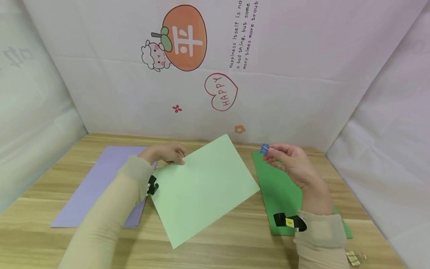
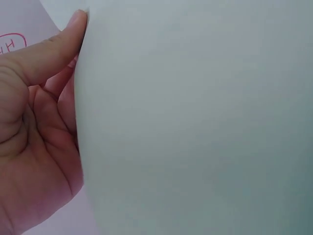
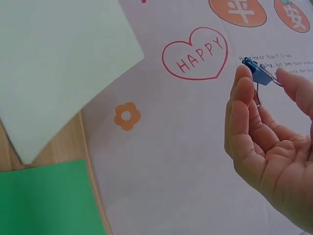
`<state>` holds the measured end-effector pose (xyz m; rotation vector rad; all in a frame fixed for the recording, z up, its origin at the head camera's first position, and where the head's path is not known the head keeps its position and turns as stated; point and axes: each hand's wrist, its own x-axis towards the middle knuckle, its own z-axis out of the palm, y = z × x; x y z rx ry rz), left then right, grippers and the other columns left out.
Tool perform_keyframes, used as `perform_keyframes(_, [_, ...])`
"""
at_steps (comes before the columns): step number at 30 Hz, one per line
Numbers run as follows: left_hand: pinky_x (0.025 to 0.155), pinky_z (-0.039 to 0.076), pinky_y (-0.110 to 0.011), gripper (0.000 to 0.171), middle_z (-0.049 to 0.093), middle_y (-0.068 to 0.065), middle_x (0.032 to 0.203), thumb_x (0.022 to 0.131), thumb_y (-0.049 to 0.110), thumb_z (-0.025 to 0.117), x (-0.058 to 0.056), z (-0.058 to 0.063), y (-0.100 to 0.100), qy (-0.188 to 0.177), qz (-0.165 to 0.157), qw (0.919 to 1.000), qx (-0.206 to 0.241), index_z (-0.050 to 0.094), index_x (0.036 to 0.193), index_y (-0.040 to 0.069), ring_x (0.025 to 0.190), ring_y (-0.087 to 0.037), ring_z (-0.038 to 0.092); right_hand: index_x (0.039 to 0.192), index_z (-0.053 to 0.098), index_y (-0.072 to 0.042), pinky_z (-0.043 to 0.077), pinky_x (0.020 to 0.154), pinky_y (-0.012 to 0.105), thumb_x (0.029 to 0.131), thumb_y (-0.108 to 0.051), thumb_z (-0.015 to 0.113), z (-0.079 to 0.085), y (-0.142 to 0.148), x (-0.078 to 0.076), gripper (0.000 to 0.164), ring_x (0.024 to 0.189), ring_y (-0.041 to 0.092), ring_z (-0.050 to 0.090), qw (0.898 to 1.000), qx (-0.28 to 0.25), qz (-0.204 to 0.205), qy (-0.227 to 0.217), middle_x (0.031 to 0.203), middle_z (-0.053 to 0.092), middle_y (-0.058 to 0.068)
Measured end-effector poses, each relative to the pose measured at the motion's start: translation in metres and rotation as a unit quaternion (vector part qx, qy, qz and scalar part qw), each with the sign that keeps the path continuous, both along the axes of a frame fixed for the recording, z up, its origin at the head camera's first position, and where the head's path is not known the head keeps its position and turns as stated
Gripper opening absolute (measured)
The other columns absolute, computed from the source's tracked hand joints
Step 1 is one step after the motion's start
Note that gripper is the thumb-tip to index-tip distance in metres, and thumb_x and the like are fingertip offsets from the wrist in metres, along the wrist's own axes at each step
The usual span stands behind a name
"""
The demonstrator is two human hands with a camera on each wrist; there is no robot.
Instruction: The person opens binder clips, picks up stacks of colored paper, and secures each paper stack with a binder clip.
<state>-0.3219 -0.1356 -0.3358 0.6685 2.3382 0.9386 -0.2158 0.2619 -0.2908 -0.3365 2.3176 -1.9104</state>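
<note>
Pale green paper (image 1: pixel 205 190) hangs tilted above the middle of the table, its upper left edge pinched by my left hand (image 1: pixel 168 152). In the left wrist view the thumb (image 2: pixel 58 51) lies on the near face of the pale green paper (image 2: pixel 195 122), and the other fingers are mostly hidden behind it. My right hand (image 1: pixel 295 164) holds a blue binder clip (image 1: pixel 264 148) by its wire handles, between thumb and fingers. The right wrist view shows the blue binder clip (image 3: pixel 258 72) at the fingertips, apart from the paper.
Purple paper (image 1: pixel 97 183) lies on the left of the wooden table (image 1: pixel 215 257). Under my right hand lies dark green paper (image 1: pixel 279 194). A gold-coloured binder clip (image 1: pixel 353 258) sits near the front right. White printed cloth (image 1: pixel 285 104) hangs behind and at both sides.
</note>
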Motion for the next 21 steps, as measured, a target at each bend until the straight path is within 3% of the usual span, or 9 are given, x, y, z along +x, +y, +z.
perform_keyframes(4, [0.055,0.03,-0.022,0.012,0.031,0.006,0.058,0.093,0.0,0.061,0.002,-0.003,-0.007,0.019,0.026,0.9989,0.035,0.053,0.085,0.0,0.053,-0.008,0.029,0.117,0.057,-0.003,0.05,0.091,0.016,0.101,-0.034,0.058,0.0,0.002,0.001,0.035,0.095,0.01,0.059,0.999,-0.006,-0.04,-0.009,0.095,0.066,-0.009])
perform_keyframes(7, [0.056,0.03,-0.022,0.008,0.032,0.006,0.059,0.094,0.001,0.061,0.005,-0.004,-0.012,0.02,0.053,0.9965,0.062,0.054,0.092,-0.002,0.053,-0.007,0.029,0.117,0.056,-0.004,0.049,0.087,0.015,0.101,-0.034,0.058,-0.001,0.004,0.001,0.034,0.092,0.008,0.056,0.997,-0.046,-0.063,-0.023,0.095,0.064,-0.008])
perform_keyframes(11, [0.056,0.032,-0.022,0.012,0.04,0.006,0.062,0.095,0.004,0.061,0.009,-0.005,-0.016,0.017,0.097,0.9916,0.084,0.057,0.104,-0.003,0.055,-0.007,0.032,0.118,0.054,-0.002,0.049,0.084,0.016,0.102,-0.033,0.055,-0.001,0.005,-0.001,0.035,0.089,0.007,0.056,0.993,-0.097,-0.06,-0.035,0.093,0.063,-0.006])
perform_keyframes(19, [0.059,0.039,-0.022,0.022,0.061,0.005,0.072,0.096,0.005,0.062,0.016,-0.009,-0.014,0.034,0.157,0.9803,0.115,0.063,0.115,-0.004,0.062,-0.008,0.045,0.122,0.048,0.002,0.05,0.084,0.015,0.104,-0.033,0.047,-0.003,0.005,-0.002,0.039,0.09,0.006,0.059,0.99,-0.122,-0.058,-0.036,0.096,0.064,-0.004])
perform_keyframes(21, [0.061,0.043,-0.023,0.024,0.07,0.001,0.083,0.096,0.006,0.063,0.02,-0.009,-0.012,0.035,0.167,0.9773,0.126,0.063,0.118,-0.004,0.066,-0.007,0.052,0.121,0.049,0.001,0.051,0.084,0.016,0.105,-0.033,0.045,-0.003,0.005,-0.002,0.038,0.091,0.007,0.06,0.99,-0.125,-0.06,-0.034,0.098,0.063,-0.003])
